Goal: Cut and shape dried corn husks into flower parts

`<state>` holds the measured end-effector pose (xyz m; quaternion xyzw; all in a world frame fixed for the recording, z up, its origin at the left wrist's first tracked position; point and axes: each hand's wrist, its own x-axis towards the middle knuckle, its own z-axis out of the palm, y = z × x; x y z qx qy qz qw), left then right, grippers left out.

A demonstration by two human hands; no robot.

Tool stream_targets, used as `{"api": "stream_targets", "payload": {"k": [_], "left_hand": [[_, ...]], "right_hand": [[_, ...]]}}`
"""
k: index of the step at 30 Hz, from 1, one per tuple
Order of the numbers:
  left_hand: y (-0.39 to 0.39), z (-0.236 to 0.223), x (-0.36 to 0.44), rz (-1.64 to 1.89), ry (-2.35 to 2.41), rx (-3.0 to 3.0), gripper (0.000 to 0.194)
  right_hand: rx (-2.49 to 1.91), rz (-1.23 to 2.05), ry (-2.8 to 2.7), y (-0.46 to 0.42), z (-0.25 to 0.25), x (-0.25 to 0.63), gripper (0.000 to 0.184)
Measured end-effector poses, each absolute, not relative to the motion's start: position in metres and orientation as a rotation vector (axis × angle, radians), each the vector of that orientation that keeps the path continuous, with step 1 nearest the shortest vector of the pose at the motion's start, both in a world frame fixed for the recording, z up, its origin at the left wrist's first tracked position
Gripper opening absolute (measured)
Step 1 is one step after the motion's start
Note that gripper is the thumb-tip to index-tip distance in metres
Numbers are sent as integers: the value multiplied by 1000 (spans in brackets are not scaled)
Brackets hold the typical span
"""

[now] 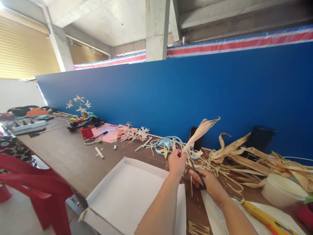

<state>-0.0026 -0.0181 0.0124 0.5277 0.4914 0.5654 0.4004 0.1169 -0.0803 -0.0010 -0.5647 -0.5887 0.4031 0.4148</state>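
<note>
Pinched in my left hand (177, 161) is a dry, pale corn husk (201, 132), its wide end pointing up and to the right. My right hand (207, 182) is closed around the dark handles of a pair of scissors (201, 178). The scissor blades reach up to the husk's lower part, beside my left fingers; whether they are touching it I cannot tell. A thin strip hangs below the blades. More dried husks (259, 163) lie heaped to the right of my hands.
A shallow white box (127, 163) stands left of my arms. To the right are a white tub (283, 189) and a yellow-handled tool (261, 215) on papers. Blue ribbon (165, 145), husk flowers (132, 132) and red thread (86, 132) lie along the blue partition (171, 98).
</note>
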Motion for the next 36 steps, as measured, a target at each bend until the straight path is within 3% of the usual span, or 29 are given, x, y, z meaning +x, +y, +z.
{"api": "stream_targets", "payload": {"k": [19, 36], "left_hand": [[-18, 7, 10, 1384, 1027, 1028, 14], [-18, 8, 11, 1406, 985, 928, 9]], "right_hand": [[-1430, 1011, -1438, -74, -10, 119, 41], [-1477, 906, -1511, -76, -5, 115, 27]]}}
